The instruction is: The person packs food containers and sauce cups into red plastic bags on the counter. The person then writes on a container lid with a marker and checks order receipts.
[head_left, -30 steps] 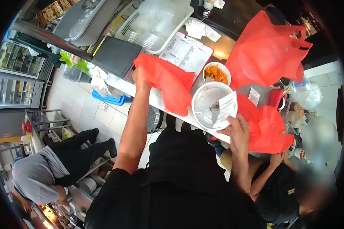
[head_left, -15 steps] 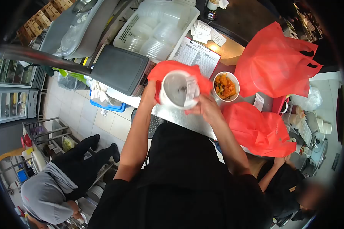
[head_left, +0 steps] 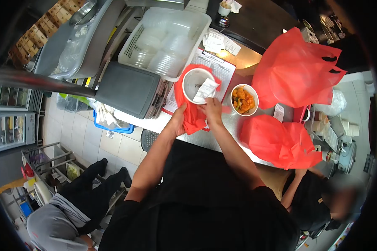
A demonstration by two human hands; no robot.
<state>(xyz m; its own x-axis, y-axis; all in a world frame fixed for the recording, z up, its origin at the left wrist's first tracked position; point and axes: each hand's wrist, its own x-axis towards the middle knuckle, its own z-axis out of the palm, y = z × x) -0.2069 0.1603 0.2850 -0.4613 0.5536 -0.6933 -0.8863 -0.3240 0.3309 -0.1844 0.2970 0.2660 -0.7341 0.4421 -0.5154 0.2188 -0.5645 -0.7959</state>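
I have left fingers [head_left: 180, 115] clutching the red bag [head_left: 191, 119], right fingers [head_left: 213, 108] gripping the white tub [head_left: 191, 84]; tilting might drop its receipt [head_left: 205, 90].

Red bag [head_left: 192, 118] now around white tub [head_left: 192, 85]

Bare left hand [head_left: 179, 119], fingers curled in grip, just beside bare right hand [head_left: 212, 112], slightly nearer torso. Right hand's fingers bent, exact hold unclear. Behind hands, bare left forearm [head_left: 153, 161] and bare right forearm [head_left: 238, 158] reach forward, angled inward, elbows apart.
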